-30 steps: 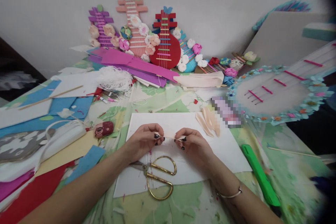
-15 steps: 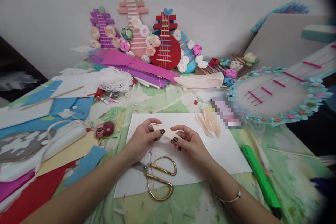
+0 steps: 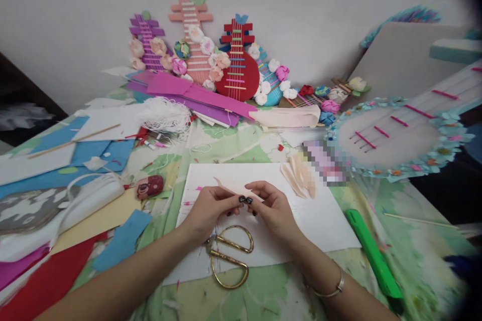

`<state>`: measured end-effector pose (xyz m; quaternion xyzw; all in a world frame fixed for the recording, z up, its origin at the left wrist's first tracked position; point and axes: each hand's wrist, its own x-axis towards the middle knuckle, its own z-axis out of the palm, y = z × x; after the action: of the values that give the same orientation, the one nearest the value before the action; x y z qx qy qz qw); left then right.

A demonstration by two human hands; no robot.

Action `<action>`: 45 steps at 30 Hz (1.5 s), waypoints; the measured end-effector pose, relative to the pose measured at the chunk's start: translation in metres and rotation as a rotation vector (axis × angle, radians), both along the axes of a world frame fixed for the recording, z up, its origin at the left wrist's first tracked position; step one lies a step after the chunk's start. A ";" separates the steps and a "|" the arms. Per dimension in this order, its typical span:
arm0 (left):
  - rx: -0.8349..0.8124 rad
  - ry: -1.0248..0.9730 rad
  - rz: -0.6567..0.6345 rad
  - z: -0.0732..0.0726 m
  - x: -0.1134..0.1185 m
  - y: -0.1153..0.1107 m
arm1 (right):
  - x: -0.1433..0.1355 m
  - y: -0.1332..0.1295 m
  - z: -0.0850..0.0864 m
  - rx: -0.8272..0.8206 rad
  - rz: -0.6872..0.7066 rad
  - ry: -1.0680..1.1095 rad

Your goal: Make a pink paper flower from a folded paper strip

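As the two thumbs come together at its near edge, a thin peach paper piece [image 3: 235,189] sits between the person's hands, above a white sheet [image 3: 316,225]. The left hand [image 3: 213,205] has its grip pinched on this paper, whose pointed end sticks out past the left fingers; the right hand [image 3: 271,205] pinches it too, forefinger curved behind. Just below, gold-handled scissors [image 3: 229,258] lie partly over the sheet's near edge, blades hidden by the left hand and forearm. To the right, several more peach pieces [image 3: 295,180] overlap one another near the sheet's far edge, and a green tool [image 3: 372,253] lies beside its right corner. All this rests on the cloth-covered desk [image 3: 271,291]. Farther back, a bundle of white yarn [image 3: 165,114] lies at left, and a red lute-shaped piece [image 3: 249,71] stands by the wall [image 3: 293,5].
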<state>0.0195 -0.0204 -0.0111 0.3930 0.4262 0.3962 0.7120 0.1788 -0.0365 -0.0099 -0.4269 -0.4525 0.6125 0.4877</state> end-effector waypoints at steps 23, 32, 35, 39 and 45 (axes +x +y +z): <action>0.674 0.483 -0.078 0.027 -0.005 -0.006 | 0.006 -0.008 0.013 0.422 0.085 -0.279; 0.839 0.693 -0.257 0.025 -0.011 -0.011 | 0.015 -0.012 0.032 0.734 0.151 -0.619; 0.850 0.689 -0.291 0.027 -0.012 -0.009 | 0.018 -0.010 0.028 0.688 0.087 -0.561; 0.814 0.660 -0.357 0.026 -0.015 -0.007 | 0.018 -0.011 0.020 0.521 0.026 -0.439; 0.679 0.552 -0.439 0.027 -0.020 -0.006 | 0.015 -0.011 0.014 0.318 -0.072 -0.335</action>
<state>-0.0009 -0.0263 0.0155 0.7738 0.3528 0.2346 0.4709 0.1933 -0.0475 0.0043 -0.4565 -0.6024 0.4364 0.4882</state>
